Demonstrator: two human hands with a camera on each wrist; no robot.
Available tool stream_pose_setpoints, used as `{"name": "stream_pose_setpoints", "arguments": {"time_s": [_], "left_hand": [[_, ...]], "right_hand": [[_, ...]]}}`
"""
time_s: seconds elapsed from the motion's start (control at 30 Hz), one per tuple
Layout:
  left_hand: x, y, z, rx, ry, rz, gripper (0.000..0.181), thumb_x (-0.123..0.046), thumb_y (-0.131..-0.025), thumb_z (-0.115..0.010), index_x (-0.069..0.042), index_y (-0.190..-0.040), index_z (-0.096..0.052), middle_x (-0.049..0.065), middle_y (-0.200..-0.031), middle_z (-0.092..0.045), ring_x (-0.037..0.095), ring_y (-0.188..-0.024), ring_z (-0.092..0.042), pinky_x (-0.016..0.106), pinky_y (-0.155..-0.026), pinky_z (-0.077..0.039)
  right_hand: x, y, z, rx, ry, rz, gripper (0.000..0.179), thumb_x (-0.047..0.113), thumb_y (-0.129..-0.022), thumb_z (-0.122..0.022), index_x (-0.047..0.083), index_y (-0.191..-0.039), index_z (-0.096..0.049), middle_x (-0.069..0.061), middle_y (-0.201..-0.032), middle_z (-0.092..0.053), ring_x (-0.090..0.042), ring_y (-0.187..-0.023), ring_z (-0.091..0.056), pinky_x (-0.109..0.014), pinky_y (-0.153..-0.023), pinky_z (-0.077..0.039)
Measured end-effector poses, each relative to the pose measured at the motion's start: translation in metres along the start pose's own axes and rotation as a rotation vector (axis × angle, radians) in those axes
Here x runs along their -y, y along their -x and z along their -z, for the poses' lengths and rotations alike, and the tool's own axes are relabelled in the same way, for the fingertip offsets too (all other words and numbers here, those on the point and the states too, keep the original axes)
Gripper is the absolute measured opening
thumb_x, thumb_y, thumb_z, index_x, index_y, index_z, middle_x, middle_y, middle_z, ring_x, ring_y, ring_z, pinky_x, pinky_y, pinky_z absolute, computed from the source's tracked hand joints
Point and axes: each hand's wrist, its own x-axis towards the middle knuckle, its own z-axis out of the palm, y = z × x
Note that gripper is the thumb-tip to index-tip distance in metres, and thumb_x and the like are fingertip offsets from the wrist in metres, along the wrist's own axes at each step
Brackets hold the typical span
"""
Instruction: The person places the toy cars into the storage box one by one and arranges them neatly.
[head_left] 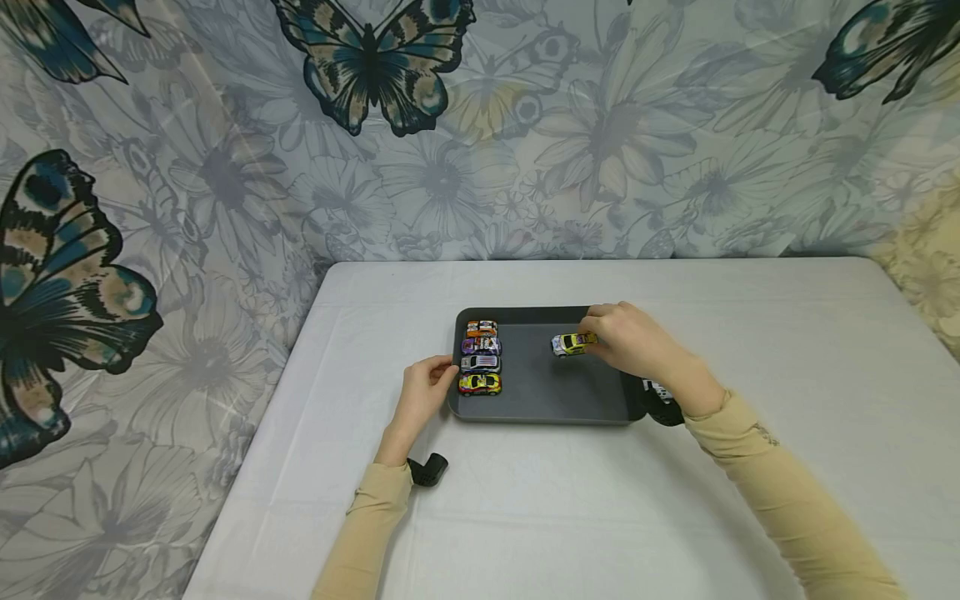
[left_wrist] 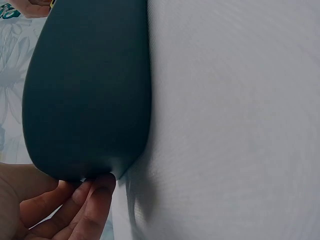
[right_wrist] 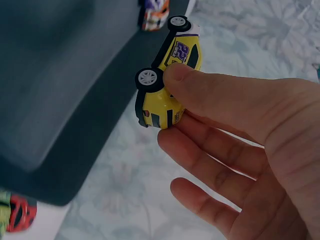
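My right hand point(head_left: 630, 340) pinches a yellow toy car point(head_left: 573, 344) between thumb and fingers, over the right half of a dark grey tray point(head_left: 558, 408). In the right wrist view the toy car point(right_wrist: 176, 75) shows a purple 22 on its side, black tyres and silver wheels. The ring and little fingers stay off it. My left hand point(head_left: 423, 392) grips the tray's left end, thumb and fingertips at the rim; the left wrist view shows the tray's outer wall point(left_wrist: 90, 100) close above them. Several toy cars stand in a column along the tray's left side, including a yellow-and-red car point(head_left: 480, 384) nearest me.
The tray lies on a table with a white cloth point(head_left: 525, 517). Part of a red-and-green toy car point(right_wrist: 20, 212) shows beyond the tray's edge in the right wrist view. Behind the table hangs a butterfly-and-flower patterned cloth point(head_left: 442, 183). A black wrist camera point(head_left: 429, 470) sits by the left wrist.
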Motion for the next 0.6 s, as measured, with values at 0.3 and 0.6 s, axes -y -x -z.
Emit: {"name": "stream_pose_setpoints", "arguments": {"time_s": [0.3,0.6], "left_hand": [[-0.003,0.001,0.000,0.000,0.011,-0.002,0.023,-0.005,-0.089,-0.061,0.009,-0.107,-0.065,0.019,-0.094,-0.067,0.025,-0.081,-0.064,0.030,-0.071,-0.055],[-0.002,0.001,-0.001,-0.001,0.001,0.015,0.023,-0.006,-0.089,-0.061,0.008,-0.107,-0.064,0.018,-0.093,-0.067,0.025,-0.081,-0.064,0.031,-0.072,-0.055]], "right_hand": [[0.024,-0.008,-0.022,-0.003,-0.033,0.049,0.017,0.004,-0.070,-0.080,0.004,-0.083,-0.069,-0.007,-0.081,-0.063,-0.019,-0.069,-0.059,-0.035,-0.064,-0.050],[0.045,-0.015,-0.037,0.052,-0.042,0.049,0.017,0.006,-0.070,-0.080,0.005,-0.083,-0.069,-0.005,-0.081,-0.062,-0.019,-0.071,-0.060,-0.036,-0.068,-0.051]]}}
